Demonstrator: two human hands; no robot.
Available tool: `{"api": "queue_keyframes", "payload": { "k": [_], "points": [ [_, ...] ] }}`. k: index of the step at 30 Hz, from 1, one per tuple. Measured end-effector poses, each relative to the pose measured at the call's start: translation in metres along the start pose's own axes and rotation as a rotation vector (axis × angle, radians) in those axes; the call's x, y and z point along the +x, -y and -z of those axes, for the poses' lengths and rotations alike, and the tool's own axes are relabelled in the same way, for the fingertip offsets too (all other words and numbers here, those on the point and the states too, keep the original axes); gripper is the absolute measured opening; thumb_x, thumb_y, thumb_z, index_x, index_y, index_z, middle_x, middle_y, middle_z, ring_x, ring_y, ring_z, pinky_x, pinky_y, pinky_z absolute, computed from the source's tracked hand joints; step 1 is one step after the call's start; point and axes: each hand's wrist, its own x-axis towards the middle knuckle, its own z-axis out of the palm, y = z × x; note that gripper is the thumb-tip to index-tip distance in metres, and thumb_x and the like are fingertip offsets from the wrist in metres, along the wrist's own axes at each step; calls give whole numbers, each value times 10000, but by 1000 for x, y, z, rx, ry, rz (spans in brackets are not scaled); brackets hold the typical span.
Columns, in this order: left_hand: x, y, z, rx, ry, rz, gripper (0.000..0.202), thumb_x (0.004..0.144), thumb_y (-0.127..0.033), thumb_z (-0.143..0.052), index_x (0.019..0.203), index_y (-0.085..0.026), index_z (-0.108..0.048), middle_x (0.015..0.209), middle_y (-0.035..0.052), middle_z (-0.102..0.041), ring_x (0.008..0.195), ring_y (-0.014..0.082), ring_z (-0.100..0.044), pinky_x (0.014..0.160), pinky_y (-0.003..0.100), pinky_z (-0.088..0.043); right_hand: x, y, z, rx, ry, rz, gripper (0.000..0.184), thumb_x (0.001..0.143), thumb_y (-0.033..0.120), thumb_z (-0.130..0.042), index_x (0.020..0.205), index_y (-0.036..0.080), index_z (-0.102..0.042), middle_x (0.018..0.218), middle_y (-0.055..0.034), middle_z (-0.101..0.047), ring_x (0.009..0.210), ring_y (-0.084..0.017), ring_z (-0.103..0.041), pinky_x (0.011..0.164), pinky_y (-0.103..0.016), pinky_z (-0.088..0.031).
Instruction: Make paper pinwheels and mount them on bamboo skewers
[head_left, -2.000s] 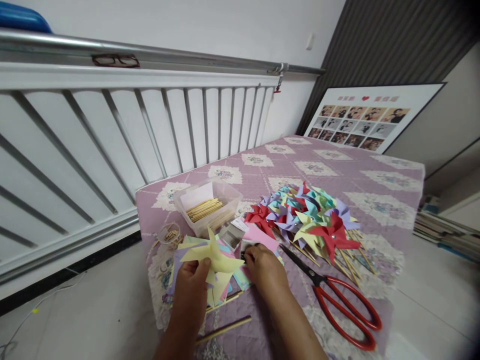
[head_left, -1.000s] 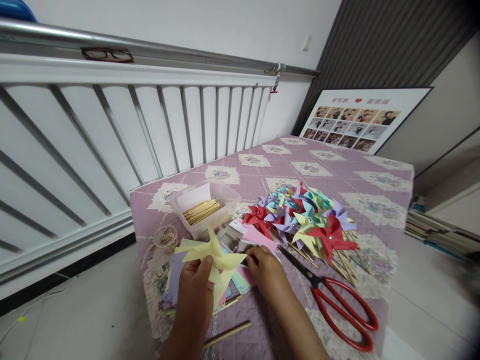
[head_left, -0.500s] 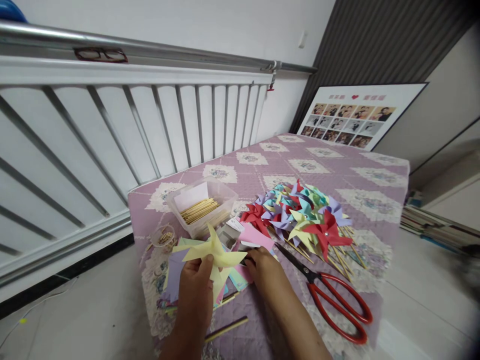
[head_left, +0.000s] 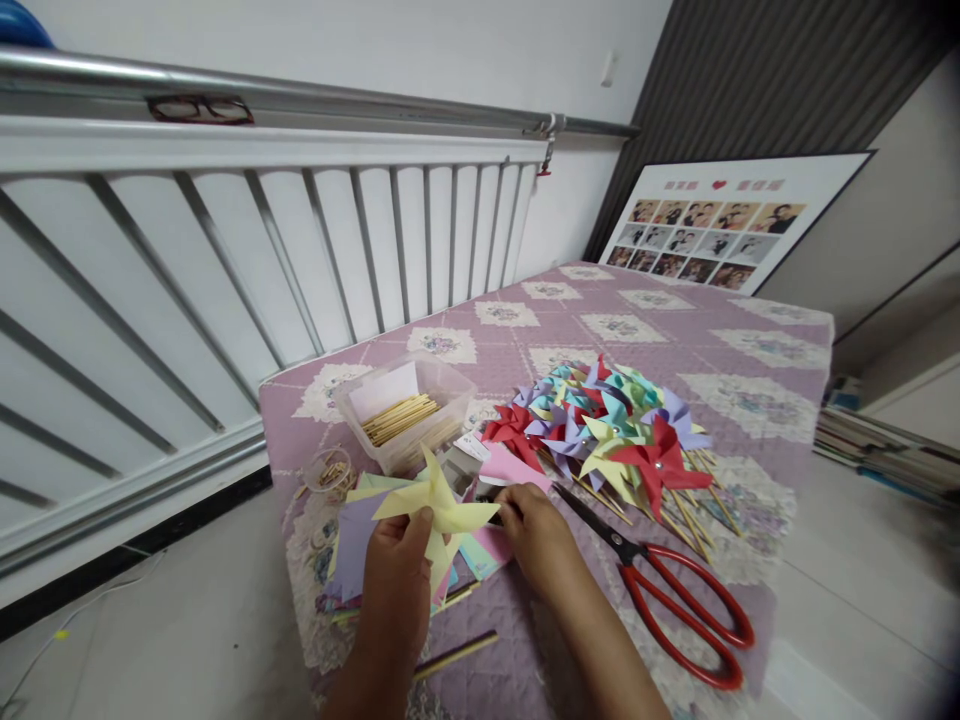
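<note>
A pale yellow paper pinwheel (head_left: 442, 508) is pinched between the thumb and fingers of my left hand (head_left: 405, 560), its blades folded to the middle. My right hand (head_left: 534, 530) is just right of it, fingers pressed together beside the pink paper (head_left: 511, 466); what they hold, if anything, is hidden. Coloured paper sheets (head_left: 356, 550) lie under and around my left hand. Large scissors (head_left: 664, 590) with red handles rest to the right of my right forearm. A lone thin stick (head_left: 456, 655) lies between my forearms.
Behind my hands stands a clear plastic box (head_left: 450, 390) holding wooden sticks (head_left: 401, 418). Left of it is a small round tub (head_left: 328, 470) among short wooden pieces. A pile of finished pinwheels (head_left: 600, 420) spreads at right. A white radiator (head_left: 337, 240) borders the cloth-covered table (head_left: 652, 320).
My right hand has lifted slightly up and to the right, its fingers still together. The yellow pinwheel stays in my left hand, almost unmoved.
</note>
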Motion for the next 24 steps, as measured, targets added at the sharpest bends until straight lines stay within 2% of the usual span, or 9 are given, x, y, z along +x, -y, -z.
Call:
{"api": "queue_keyframes", "payload": {
  "k": [6, 13, 16, 19, 24],
  "points": [
    [0, -2, -1, -132, 41, 17, 312, 664, -295, -748, 931, -140, -700, 807, 45, -739, 709, 179, -666, 629, 257, -478, 0, -2, -2, 133, -70, -33, 174, 844, 269, -410, 696, 228, -494, 680, -22, -611, 633, -175, -543, 585, -264, -388],
    [-1, -4, -4, -153, 6, 40, 302, 626, -274, -765, 881, -130, -692, 782, 50, -737, 711, 192, -673, 645, 277, -487, 1, -7, -3, 215, -69, -55, 172, 823, 302, -435, 703, 217, -525, 619, 11, -575, 575, -156, -530, 538, -242, -385],
    [-2, -6, -4, -125, -2, 30, 314, 620, -297, -768, 875, -132, -687, 769, 48, -732, 677, 177, -658, 632, 268, -472, 0, -9, 0, 198, -77, -41, 180, 836, 299, -436, 716, 211, -538, 654, 0, -597, 604, -161, -549, 566, -247, -407],
    [-2, -8, -3, -93, -19, 34, 287, 610, -320, -766, 805, -128, -680, 655, 20, -690, 592, 152, -615, 583, 252, -443, 0, -9, 1, 144, -72, -7, 184, 832, 258, -455, 710, 201, -580, 715, -28, -629, 679, -178, -579, 641, -266, -428],
    [-1, -6, 0, -82, 4, 43, 225, 664, -339, -722, 751, -135, -682, 566, -5, -633, 517, 124, -554, 528, 235, -410, 1, -4, -5, 17, -5, 49, 202, 822, 160, -491, 764, 175, -684, 797, -71, -661, 782, -199, -599, 734, -280, -433]
  ]
}}
